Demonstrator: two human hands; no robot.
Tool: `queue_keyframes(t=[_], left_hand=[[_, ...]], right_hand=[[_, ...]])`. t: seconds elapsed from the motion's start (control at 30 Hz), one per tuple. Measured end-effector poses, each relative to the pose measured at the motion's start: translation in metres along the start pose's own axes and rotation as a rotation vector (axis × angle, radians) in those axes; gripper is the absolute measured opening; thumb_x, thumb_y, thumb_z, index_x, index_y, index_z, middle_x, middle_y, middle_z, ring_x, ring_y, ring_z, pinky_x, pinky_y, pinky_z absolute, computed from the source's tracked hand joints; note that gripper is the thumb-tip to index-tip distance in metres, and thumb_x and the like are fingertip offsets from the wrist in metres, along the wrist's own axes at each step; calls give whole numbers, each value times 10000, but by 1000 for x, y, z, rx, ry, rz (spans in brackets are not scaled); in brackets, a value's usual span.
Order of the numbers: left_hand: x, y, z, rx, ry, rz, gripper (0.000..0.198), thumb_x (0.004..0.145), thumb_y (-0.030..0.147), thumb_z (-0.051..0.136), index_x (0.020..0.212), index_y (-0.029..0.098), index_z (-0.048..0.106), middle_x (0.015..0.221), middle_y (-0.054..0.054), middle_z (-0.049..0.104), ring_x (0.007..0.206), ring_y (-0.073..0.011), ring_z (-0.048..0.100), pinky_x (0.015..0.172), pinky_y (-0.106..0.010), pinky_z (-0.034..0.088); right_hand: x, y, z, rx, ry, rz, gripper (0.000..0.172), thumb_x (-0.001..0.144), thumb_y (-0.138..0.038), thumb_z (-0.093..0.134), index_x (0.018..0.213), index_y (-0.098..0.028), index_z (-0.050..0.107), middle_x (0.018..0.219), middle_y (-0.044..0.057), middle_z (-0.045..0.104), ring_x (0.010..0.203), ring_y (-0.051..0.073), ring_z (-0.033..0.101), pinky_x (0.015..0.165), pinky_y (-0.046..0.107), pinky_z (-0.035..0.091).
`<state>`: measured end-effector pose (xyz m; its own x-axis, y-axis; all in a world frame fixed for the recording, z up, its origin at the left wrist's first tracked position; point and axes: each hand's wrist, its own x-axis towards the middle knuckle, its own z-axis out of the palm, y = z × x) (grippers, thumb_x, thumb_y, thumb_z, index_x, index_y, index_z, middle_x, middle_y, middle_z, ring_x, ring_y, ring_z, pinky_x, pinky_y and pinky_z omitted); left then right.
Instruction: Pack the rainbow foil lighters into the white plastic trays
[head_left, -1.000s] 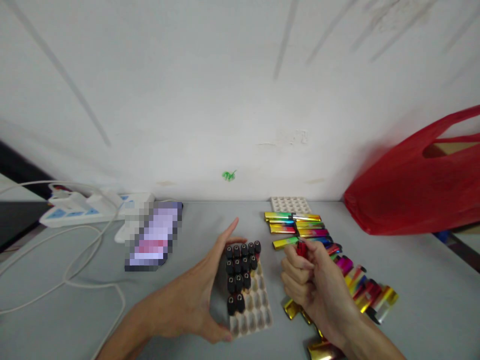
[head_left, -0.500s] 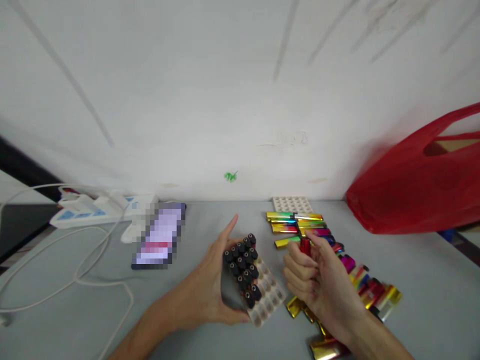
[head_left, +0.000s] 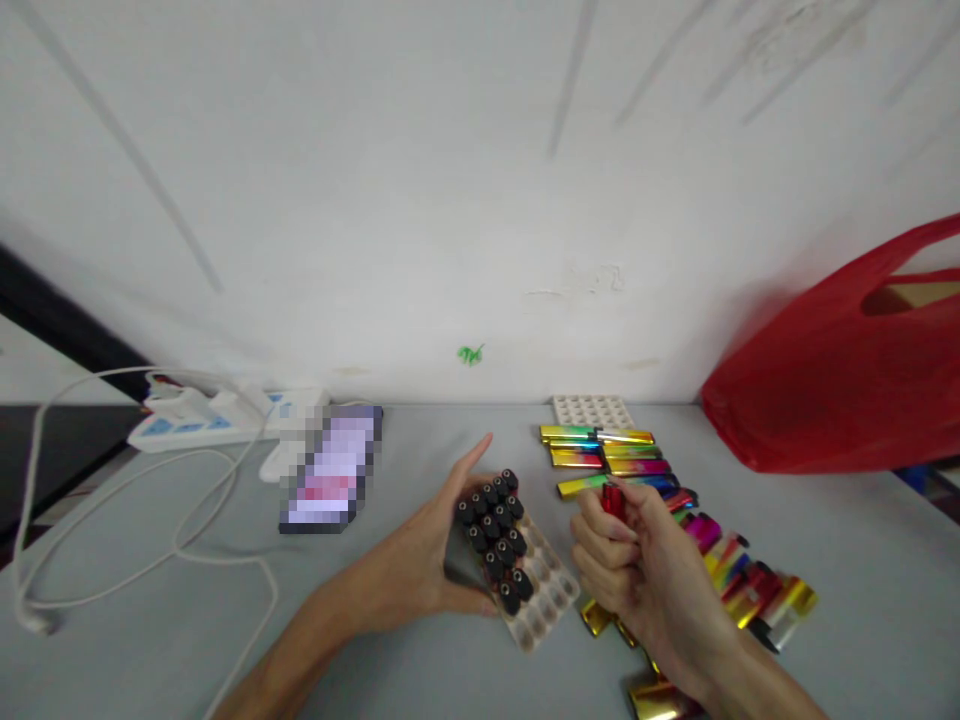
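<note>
My left hand grips a pale tray with rows of round pockets by its left side, the thumb at the near end and other fingers around the far end. Several black-topped pieces stand upright in the tray's left part; pockets on its right side show bare. Just right of the tray, my right hand is closed around a small shiny red tube, whose upper end sticks out above the fingers. Most of that tube is hidden in the hand. Shiny multicoloured tubes lie behind this hand.
More shiny tubes lie right of my right hand, with gold ones nearer me. A second pale tray rests by the wall. A red bag stands at right. On the left are a phone, power strip and white cable.
The whole view has shifted slightly, so things appear a little farther right. Both hands keep their grips; the red tube stays beside the tray.
</note>
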<state>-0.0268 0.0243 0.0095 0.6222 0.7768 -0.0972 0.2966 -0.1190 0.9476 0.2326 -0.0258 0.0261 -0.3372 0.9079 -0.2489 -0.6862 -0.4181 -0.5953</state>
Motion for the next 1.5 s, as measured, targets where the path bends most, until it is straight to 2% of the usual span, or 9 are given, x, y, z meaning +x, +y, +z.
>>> queue_keyframes(t=[0.17, 0.27, 0.37, 0.43, 0.6, 0.77, 1.27, 1.4, 1.5], left_hand=[[0, -6, -3, -61, -6, 29, 1443, 727, 268, 1026, 1777, 416, 46, 1505, -113, 577, 1322, -346, 672, 1144, -534, 555], [0, -12, -6, -13, 38, 56, 1365, 760, 214, 955, 1773, 399, 60, 1440, -95, 599, 1161, -282, 729, 1025, -451, 617], [1, -17, -7, 119, 109, 67, 1350, 752, 181, 916, 1767, 402, 54, 1422, -75, 606, 1074, -249, 738, 986, -422, 620], [3, -19, -7, 171, 135, 67, 1340, 756, 199, 911, 1764, 401, 50, 1414, -66, 611, 1044, -237, 739, 956, -398, 621], [5, -19, -7, 227, 178, 70, 1348, 741, 226, 918, 1762, 389, 52, 1407, -60, 627, 1029, -231, 747, 954, -383, 613], [3, -11, -9, 298, 173, 67, 1329, 744, 228, 911, 1762, 379, 70, 1361, -46, 652, 973, -227, 746, 951, -391, 605], [0, -7, -14, 289, 148, 49, 1302, 747, 250, 927, 1775, 313, 131, 1392, -88, 630, 1154, -311, 705, 1139, -488, 535], [0, -7, -16, 279, 142, 28, 1326, 713, 206, 940, 1768, 354, 151, 1364, -62, 619, 1104, -287, 708, 1067, -452, 566], [-1, -10, -18, 182, 106, 13, 1341, 706, 204, 960, 1759, 405, 155, 1313, -32, 622, 1043, -256, 716, 972, -408, 600]], right_hand=[[-1, 0, 9, -130, 58, -40, 473, 980, -654, 736, 865, -211, 614, 588, -107, 348, 480, 64, 124, 435, 216, 116], [-2, 1, 10, -281, 84, -158, 369, 1047, -593, 689, 981, -231, 667, 690, -61, 520, 501, 76, 312, 471, 210, 259], [-1, 1, 7, -542, 102, -291, 284, 1069, -530, 691, 1030, -251, 725, 865, -8, 651, 773, 139, 580, 720, 247, 471], [0, 0, 4, -735, 122, -370, 266, 1063, -522, 702, 1054, -263, 759, 998, 16, 699, 956, 188, 631, 866, 299, 489], [1, -5, -4, -962, 196, -389, 293, 1040, -544, 713, 1098, -271, 798, 1057, 39, 770, 1028, 255, 684, 936, 392, 492], [1, -8, -1, -998, 147, -340, 277, 1031, -509, 722, 1067, -253, 820, 1010, 52, 811, 942, 247, 708, 856, 391, 517], [-4, -14, -4, -1425, 36, -547, 247, 1099, -403, 655, 923, -283, 781, 943, 28, 786, 909, 253, 713, 832, 413, 508], [-13, -13, 4, -1388, 92, -732, 155, 1078, -288, 656, 1101, -333, 803, 1064, 46, 805, 1007, 291, 715, 899, 472, 521], [-34, -3, 19, -1276, 75, -802, 316, 1024, -243, 693, 1228, -446, 822, 1103, 52, 826, 1021, 338, 725, 930, 550, 526]])
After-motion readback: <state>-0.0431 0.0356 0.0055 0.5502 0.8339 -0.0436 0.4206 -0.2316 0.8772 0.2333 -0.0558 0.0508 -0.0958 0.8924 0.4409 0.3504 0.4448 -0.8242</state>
